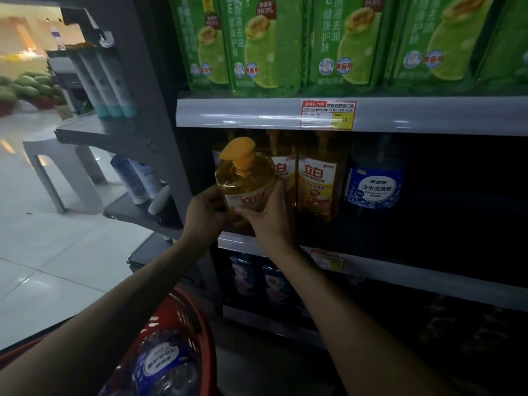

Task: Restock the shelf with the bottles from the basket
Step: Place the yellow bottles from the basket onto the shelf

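Observation:
A yellow pump bottle (244, 178) with an orange pump head is held upright at the left end of the middle shelf (400, 274). My left hand (204, 214) grips its lower left side and my right hand (267, 215) its lower right side. Behind it stand matching yellow bottles (317, 181), and beside those a blue-labelled clear bottle (373, 181). The red basket (204, 338) sits low at the left, with a blue-labelled bottle (163, 364) lying inside.
Green refill packs (328, 44) fill the top shelf, whose rail carries a price tag (328, 114). Dark pouches (257, 278) stand on the lower shelf. The right part of the middle shelf is dark. An end rack (114, 90) with tubes and spray cans stands to the left.

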A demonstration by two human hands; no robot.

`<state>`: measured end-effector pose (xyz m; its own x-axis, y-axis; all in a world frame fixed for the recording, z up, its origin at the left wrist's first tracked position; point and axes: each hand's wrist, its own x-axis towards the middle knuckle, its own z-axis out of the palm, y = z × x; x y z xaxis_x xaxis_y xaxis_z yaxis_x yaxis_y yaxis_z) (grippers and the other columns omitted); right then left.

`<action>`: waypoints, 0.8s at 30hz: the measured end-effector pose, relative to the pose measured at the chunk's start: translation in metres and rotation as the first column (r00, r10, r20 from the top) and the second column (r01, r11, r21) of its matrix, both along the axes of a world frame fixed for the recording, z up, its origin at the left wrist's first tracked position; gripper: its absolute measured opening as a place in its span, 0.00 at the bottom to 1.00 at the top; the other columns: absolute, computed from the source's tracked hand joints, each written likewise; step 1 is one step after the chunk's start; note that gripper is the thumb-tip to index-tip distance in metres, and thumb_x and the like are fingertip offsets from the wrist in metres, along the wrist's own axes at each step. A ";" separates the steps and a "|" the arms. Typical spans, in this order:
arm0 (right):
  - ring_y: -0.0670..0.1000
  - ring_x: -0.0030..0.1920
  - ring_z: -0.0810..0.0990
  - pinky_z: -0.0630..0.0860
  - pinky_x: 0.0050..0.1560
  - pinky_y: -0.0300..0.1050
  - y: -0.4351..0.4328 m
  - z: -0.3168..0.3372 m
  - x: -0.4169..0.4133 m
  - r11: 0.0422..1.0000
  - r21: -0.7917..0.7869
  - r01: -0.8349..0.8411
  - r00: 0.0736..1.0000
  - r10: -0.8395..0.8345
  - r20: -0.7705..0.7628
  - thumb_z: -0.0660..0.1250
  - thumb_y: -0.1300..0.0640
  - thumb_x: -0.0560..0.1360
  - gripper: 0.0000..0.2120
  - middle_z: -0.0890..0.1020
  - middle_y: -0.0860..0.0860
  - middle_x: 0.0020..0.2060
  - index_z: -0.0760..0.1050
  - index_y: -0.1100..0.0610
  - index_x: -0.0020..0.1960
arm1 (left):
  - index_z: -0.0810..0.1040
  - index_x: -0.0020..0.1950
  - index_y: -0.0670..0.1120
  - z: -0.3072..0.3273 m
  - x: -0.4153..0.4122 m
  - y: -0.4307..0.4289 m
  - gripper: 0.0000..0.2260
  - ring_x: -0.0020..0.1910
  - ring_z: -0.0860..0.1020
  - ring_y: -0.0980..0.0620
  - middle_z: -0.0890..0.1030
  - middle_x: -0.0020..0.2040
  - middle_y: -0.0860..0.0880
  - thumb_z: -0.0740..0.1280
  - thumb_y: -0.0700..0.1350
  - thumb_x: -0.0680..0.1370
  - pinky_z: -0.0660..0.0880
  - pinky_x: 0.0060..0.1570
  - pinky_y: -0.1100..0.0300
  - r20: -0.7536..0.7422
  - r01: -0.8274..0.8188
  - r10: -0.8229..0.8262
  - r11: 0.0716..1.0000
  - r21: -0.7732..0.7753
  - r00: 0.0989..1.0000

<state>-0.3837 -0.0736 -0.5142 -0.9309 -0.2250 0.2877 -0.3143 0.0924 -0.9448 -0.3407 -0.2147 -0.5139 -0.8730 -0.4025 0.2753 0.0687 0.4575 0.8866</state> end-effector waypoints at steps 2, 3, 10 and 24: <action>0.53 0.73 0.69 0.70 0.45 0.26 -0.002 -0.001 -0.004 1.000 -0.011 0.014 1.000 -0.013 0.019 0.79 0.59 0.70 0.43 0.70 0.52 0.73 0.58 0.51 0.77 | 0.83 0.56 0.46 -0.002 -0.006 0.000 0.20 0.50 0.87 0.50 0.88 0.50 0.49 0.79 0.30 0.68 0.85 0.45 0.56 0.019 0.013 -0.013 1.000 0.025 1.000; 0.53 0.73 0.69 0.71 0.44 0.27 -0.003 -0.003 -0.006 1.000 -0.009 0.019 0.999 -0.019 0.026 0.79 0.60 0.70 0.43 0.71 0.52 0.72 0.59 0.51 0.77 | 0.83 0.57 0.46 -0.004 -0.008 0.000 0.20 0.51 0.87 0.50 0.88 0.51 0.50 0.79 0.31 0.69 0.85 0.47 0.54 0.034 0.019 -0.020 0.999 0.032 0.999; 0.50 0.67 0.73 0.72 0.39 0.25 -0.004 -0.005 -0.015 0.997 -0.040 0.060 0.996 -0.057 0.072 0.80 0.62 0.68 0.39 0.75 0.51 0.68 0.64 0.54 0.73 | 0.83 0.59 0.47 -0.008 -0.018 -0.001 0.21 0.53 0.86 0.50 0.88 0.53 0.51 0.79 0.32 0.70 0.84 0.54 0.45 0.053 0.023 -0.026 0.998 0.056 0.998; 0.54 0.71 0.73 0.76 0.67 0.57 -0.006 0.000 -0.020 0.996 0.042 0.076 0.980 -0.082 0.179 0.74 0.66 0.73 0.34 0.74 0.51 0.69 0.66 0.52 0.75 | 0.78 0.67 0.47 -0.004 -0.024 0.007 0.25 0.52 0.85 0.56 0.86 0.55 0.51 0.77 0.33 0.72 0.84 0.47 0.59 0.052 -0.008 -0.004 0.972 0.234 0.999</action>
